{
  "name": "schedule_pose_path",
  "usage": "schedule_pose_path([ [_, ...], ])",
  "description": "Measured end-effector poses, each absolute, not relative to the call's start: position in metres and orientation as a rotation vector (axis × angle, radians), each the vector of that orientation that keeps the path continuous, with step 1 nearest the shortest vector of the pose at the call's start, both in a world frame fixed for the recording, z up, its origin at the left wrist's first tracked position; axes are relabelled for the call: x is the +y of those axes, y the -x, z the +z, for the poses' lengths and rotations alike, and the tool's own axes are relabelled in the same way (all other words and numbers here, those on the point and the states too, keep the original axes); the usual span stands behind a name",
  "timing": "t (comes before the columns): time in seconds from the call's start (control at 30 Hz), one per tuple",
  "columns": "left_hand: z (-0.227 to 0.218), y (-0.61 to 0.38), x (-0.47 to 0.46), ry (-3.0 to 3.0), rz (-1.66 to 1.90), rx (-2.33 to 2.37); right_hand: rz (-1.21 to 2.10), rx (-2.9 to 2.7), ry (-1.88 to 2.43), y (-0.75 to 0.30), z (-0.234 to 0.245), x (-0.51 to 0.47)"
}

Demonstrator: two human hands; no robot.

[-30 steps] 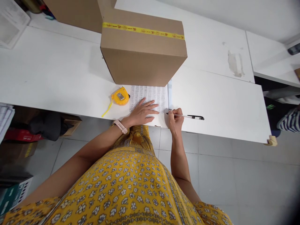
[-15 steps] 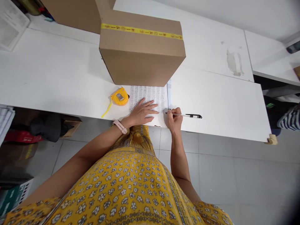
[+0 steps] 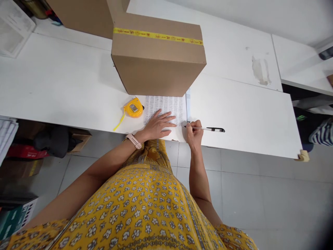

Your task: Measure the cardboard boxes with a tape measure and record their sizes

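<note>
A sheet of paper (image 3: 163, 106) covered in rows of handwriting lies at the table's front edge. Flat on its lower part rests my left hand (image 3: 158, 125), fingers spread. My right hand (image 3: 194, 133) grips a pen (image 3: 212, 129) with a black cap end, its tip at the paper's lower right. To the left of the sheet sits a yellow tape measure (image 3: 134, 107) with a short length of tape sticking out. Behind the sheet stands a cardboard box (image 3: 158, 74) sealed with yellow printed tape; it hides the paper's far edge.
The white table (image 3: 241, 114) runs across the view, with a corner guard (image 3: 302, 155) at its front right corner. Another cardboard box (image 3: 83, 17) stands behind at the left. Boxes and dark items fill the space below the table at left.
Both hands keep nearly the same places, the left flat on the paper and the right on the pen. The whole view has shifted very slightly.
</note>
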State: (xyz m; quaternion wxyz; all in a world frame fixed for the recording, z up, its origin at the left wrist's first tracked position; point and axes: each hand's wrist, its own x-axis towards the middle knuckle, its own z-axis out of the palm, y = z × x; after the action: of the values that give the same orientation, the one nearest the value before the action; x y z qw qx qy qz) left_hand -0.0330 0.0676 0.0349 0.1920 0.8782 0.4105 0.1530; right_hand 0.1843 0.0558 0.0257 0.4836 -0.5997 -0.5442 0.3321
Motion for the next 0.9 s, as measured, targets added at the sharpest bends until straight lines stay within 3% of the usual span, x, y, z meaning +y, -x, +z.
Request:
schedule_pose_path([
  [0.9,0.0318,0.0335,0.0678,-2.471,0.442,1.149,0.779,-1.297,1.479,-0.1835,0.0265,0.0547],
])
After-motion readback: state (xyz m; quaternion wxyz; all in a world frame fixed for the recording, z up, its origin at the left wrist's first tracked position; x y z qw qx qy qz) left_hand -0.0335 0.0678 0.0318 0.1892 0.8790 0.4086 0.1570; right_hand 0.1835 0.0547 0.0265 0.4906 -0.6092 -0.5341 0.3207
